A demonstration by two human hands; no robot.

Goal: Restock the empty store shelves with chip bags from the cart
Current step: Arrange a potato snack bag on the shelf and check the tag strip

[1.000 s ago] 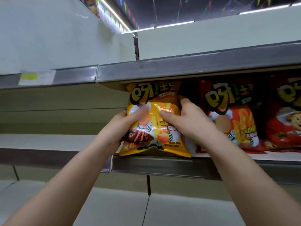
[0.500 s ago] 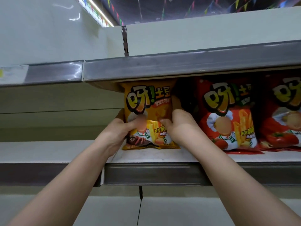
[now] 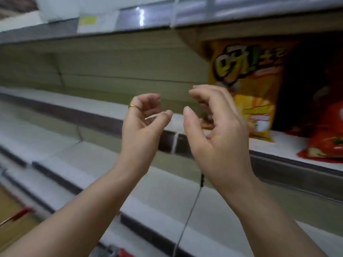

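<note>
A yellow chip bag stands upright on the middle shelf, under the shelf above. To its right lies a red chip bag, partly cut off by the frame edge. My left hand hovers in front of the shelf, left of the yellow bag, fingers loosely curled and holding nothing; it wears a gold ring. My right hand hangs beside it, just in front of the yellow bag's lower left corner, fingers relaxed and apart from the bag. The picture is blurred by head motion.
The upper shelf edge carries a yellow price tag. Left of the bags the middle shelf runs bare, and two lower shelves step out toward me. A red object shows at the bottom left.
Both hands have let go of the yellow bag and pulled back toward me. The bag stays standing on the shelf. My view has swung left, so the bags now sit at the right.
</note>
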